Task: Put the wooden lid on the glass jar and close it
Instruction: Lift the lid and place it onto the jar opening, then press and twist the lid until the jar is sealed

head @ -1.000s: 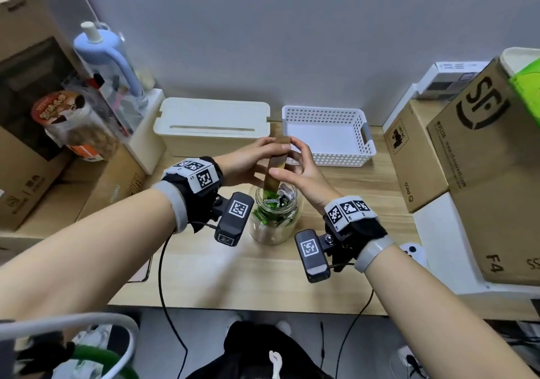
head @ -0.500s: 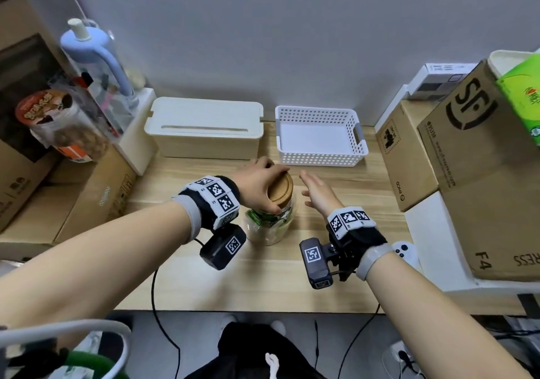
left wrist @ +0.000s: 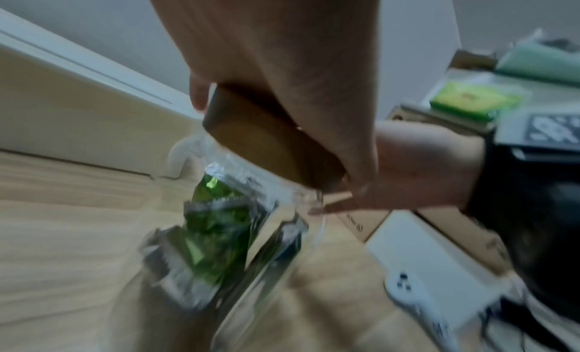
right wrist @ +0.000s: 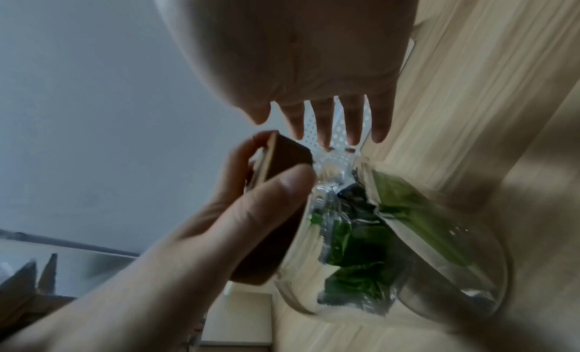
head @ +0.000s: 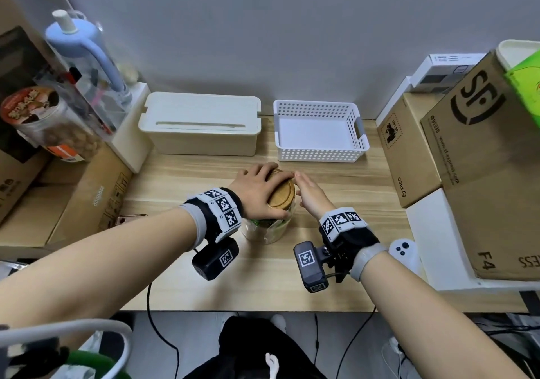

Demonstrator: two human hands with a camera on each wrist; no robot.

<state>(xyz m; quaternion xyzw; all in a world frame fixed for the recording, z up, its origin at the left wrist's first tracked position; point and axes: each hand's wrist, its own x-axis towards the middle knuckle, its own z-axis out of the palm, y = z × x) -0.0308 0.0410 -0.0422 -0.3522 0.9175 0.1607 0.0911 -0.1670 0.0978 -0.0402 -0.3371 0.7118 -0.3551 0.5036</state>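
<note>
The left hand (head: pixel 258 193) lies over the wooden lid (head: pixel 282 193), fingers and thumb curled down around its rim, gripping it as it sits on the mouth of the glass jar (head: pixel 267 232). In the left wrist view the lid (left wrist: pixel 270 144) looks tilted on the jar (left wrist: pixel 226 245), though that picture is blurred. The right hand (head: pixel 312 196) is open, fingers straight and slightly apart, just beside the lid at its 3 o'clock; I cannot tell whether it touches. The jar stands on the wooden tabletop (head: pixel 263 279), holding green and silver wrappers (right wrist: pixel 354 245).

From the jar, a cream box (head: pixel 201 124) sits at 11 o'clock and a white perforated basket (head: pixel 320 130) at 1 o'clock, both well apart. Cardboard boxes (head: pixel 479 156) stand at 3 o'clock, a white controller (head: pixel 404 251) at 4 o'clock. Nothing stands between hands and jar.
</note>
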